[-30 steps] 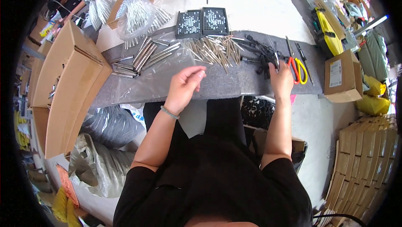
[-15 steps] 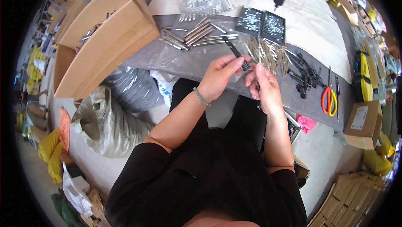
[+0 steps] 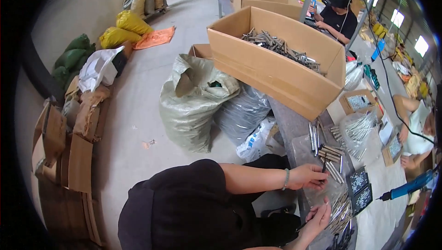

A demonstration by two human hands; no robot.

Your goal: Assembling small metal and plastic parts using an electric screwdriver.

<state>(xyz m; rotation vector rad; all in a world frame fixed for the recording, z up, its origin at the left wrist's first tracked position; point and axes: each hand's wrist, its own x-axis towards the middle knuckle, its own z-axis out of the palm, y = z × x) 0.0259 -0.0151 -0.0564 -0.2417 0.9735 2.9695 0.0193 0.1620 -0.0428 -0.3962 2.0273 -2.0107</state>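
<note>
Reaching left hand (image 3: 309,176) onto metal rods (image 3: 332,157) at 3 o'clock on grey table (image 3: 289,123), fingers curled on one; right hand (image 3: 317,216) pinching thin dark piece. Step: assembly mid-pick; next likely needs joining them.

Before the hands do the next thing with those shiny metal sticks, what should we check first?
1. Left hand on a part: ok, its fingers meet a small dark piece at the metal rods.
2. Right hand has a grip: cannot tell, what it pinches is too small.
3. More rods within reach: ok, a pile lies beside the right hand.
4. Black trays close by: ok.
5. Blue power tool out of the way: ok, apart from both hands.
</note>
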